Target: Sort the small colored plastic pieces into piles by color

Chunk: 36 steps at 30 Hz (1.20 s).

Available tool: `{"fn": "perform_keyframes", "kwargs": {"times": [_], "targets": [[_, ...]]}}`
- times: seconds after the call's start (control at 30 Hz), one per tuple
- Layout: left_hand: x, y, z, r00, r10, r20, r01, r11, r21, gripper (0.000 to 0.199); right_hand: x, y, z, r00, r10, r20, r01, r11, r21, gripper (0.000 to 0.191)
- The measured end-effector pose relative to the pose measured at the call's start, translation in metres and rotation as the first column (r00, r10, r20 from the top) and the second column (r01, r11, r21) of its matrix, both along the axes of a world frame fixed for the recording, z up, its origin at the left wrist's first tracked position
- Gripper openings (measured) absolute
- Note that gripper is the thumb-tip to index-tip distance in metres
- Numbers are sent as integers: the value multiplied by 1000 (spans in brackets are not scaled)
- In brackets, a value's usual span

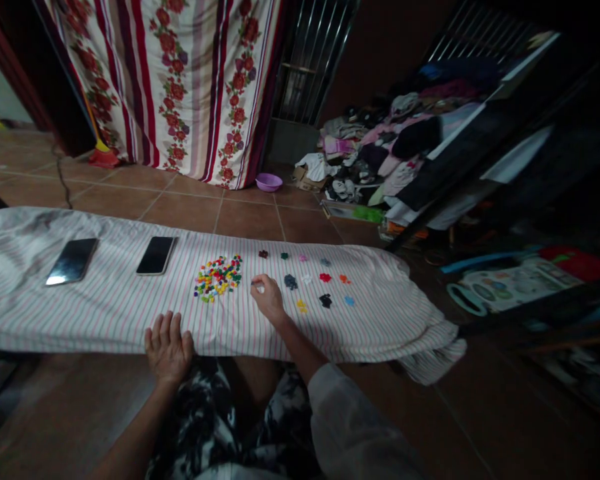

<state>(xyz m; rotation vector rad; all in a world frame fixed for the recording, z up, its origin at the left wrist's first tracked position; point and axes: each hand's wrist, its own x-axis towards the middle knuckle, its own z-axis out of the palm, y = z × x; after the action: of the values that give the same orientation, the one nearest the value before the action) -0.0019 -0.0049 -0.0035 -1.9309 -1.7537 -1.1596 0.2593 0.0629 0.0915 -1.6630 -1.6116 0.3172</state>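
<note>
Lying palm down across the near edge of the surface (105, 320), left of its middle, the left hand (169, 347) has its fingers laid out nearly straight and close together, gripping nothing visible. The right hand (269, 298) is over the middle of the surface, thumb and finger drawn narrowly together; a dark speck shows at their tips, too small to tell whether it is a held piece.

Just left of that hand lies the mixed pile (219, 277), loosely spread in many colours. Between it and the right end of the surface sit small one-colour piles. Nearest the far edge, from left to right, come brown (263, 254), dark green (285, 256), pink (303, 258) and greyish (325, 262); then dark grey (291, 283), white (307, 280), red (325, 278) and orange (345, 279); closest to the near edge, yellow (301, 307), black (325, 301) and light blue (349, 301).

Two phones lie toward the left end: one (156, 256) left of the mixed pile, the other (73, 262) farther out. Striped cloth (380, 320) covers the surface, bunched over its near right corner.
</note>
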Motion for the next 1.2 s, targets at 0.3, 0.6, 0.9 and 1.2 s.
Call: {"fn": "perform_keyframes", "kwargs": {"times": [0.3,0.6,0.9,1.2], "targets": [[1,-3,7,999,-18,42,20,999,-27,52,37,-17,-3,1000,-30,-5,30,995,96,20],[2,-6,14,998,-25,54,28,998,-61,52,63,-24,-7,993,-83,83,72,988,133,24],[1,-8,16,999,-6,37,9,997,-78,51,105,-38,-9,977,-195,82,181,972,148,24],[2,-9,20,995,-38,90,45,996,-80,52,128,-47,-2,931,-322,169,323,946,23,16]]}}
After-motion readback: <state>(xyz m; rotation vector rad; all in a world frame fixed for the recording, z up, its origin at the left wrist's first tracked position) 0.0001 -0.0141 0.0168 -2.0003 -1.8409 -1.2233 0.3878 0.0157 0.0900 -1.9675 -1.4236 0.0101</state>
